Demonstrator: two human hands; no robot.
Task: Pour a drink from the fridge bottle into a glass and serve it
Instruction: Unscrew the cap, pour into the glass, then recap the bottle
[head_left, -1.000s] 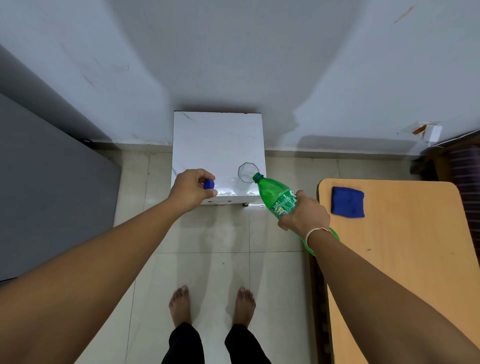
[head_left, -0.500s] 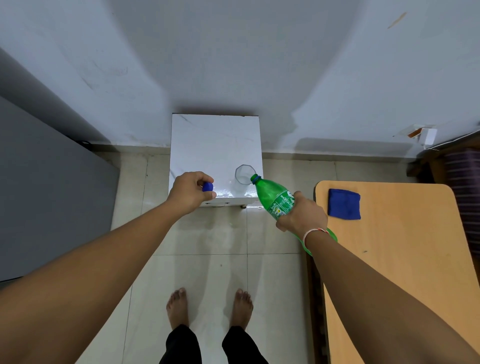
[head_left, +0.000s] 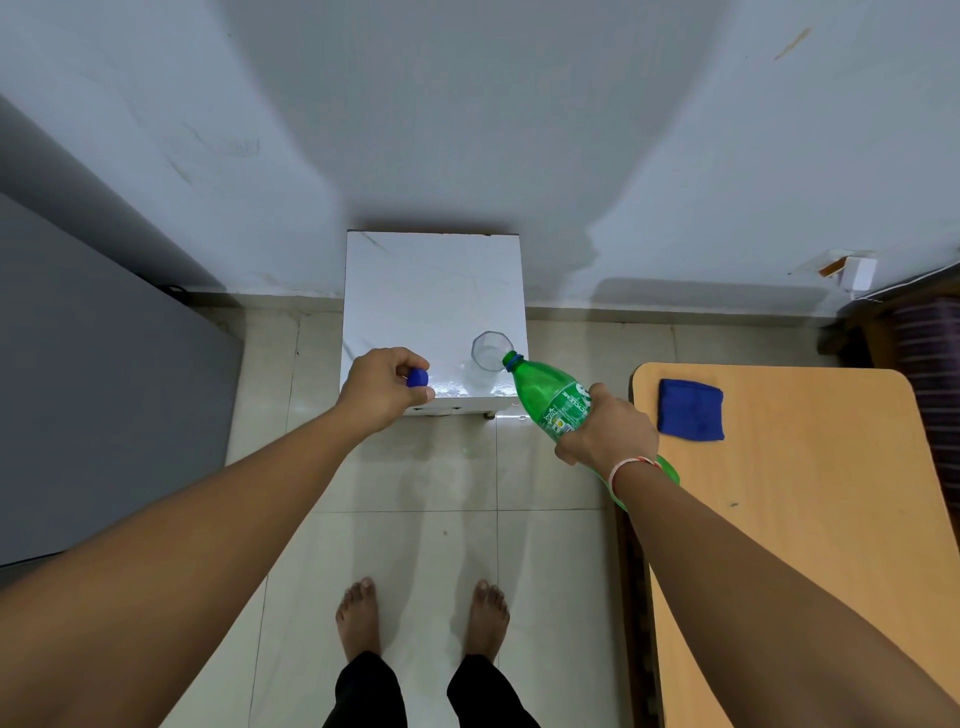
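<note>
A clear glass (head_left: 488, 351) stands near the front right corner of a small white table (head_left: 431, 291). My right hand (head_left: 605, 426) grips a green plastic bottle (head_left: 550, 397) around its label. The bottle is uncapped and tilted, its blue-ringed mouth at the glass's near rim. I cannot tell whether liquid is flowing. My left hand (head_left: 382, 387) is closed on the blue bottle cap (head_left: 417, 378), just above the table's front left edge.
A wooden table (head_left: 810, 519) with a folded blue cloth (head_left: 690, 409) is at my right. A grey fridge side (head_left: 93, 374) fills the left. My bare feet (head_left: 358, 618) stand on pale floor tiles; a wall is behind the white table.
The bottle's mouth has stayed at the glass rim, tilted slightly more. Both hands hold about the same places; the view has shifted a little.
</note>
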